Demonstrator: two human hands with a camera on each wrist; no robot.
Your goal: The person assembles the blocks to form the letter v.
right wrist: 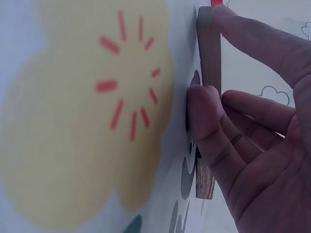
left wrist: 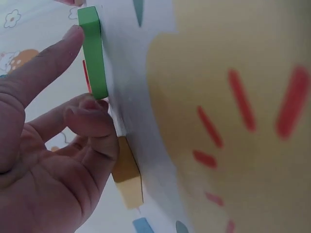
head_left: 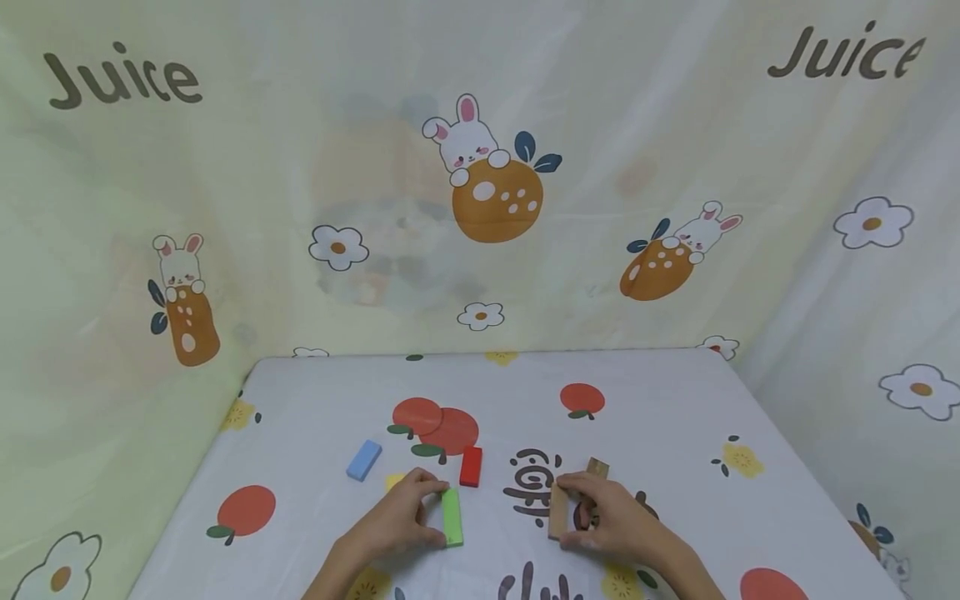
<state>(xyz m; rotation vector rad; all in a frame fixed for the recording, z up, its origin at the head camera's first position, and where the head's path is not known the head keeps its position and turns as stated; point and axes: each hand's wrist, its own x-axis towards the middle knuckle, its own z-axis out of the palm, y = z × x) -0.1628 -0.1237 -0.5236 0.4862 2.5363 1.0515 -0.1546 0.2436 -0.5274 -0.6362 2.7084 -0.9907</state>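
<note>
My left hand (head_left: 401, 515) pinches a bright green block (head_left: 452, 518) by its two ends, thumb at the near end and fingers at the far one. The left wrist view shows this green block (left wrist: 95, 58) between thumb and finger, close to the tabletop. Across from it, my right hand (head_left: 618, 518) has a plain wooden block (head_left: 558, 511) pinched end to end in the same way. In the right wrist view that wooden block (right wrist: 211, 56) looks dark and shaded. A gap of tablecloth separates the two blocks.
A red block (head_left: 471, 467) lies just beyond the green one. Further left is a blue block (head_left: 363, 460), and a yellow block (head_left: 394, 481) is partly hidden behind my left hand. Behind my right hand lies a brown wooden block (head_left: 597, 467). Printed cloth (head_left: 525, 375) covers the table.
</note>
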